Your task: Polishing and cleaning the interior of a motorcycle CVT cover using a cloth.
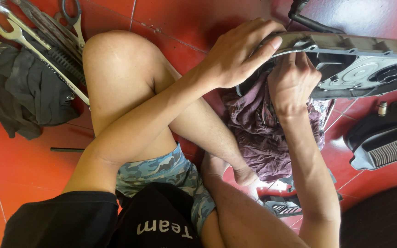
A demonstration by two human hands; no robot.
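Head view: the left hand (pixel 235 55) curls its fingers over the near rim of a grey metal engine cover (pixel 359 64), which rests tilted above the red tiled floor (pixel 24 165). The right hand (pixel 292 80) is closed on the same cover's edge beside it, just above a crumpled purple rag (pixel 263 133). Wrenches (pixel 19 32) lie well apart at upper left, beside a dark cloth (pixel 19 92)

Right hand's fingers (pixel 295 62) hidden behind engine cover (pixel 364 69), cover cut off rt.

The 1 head camera looks steeply down, close over the person's lap, onto the red tiled floor (pixel 19 170).
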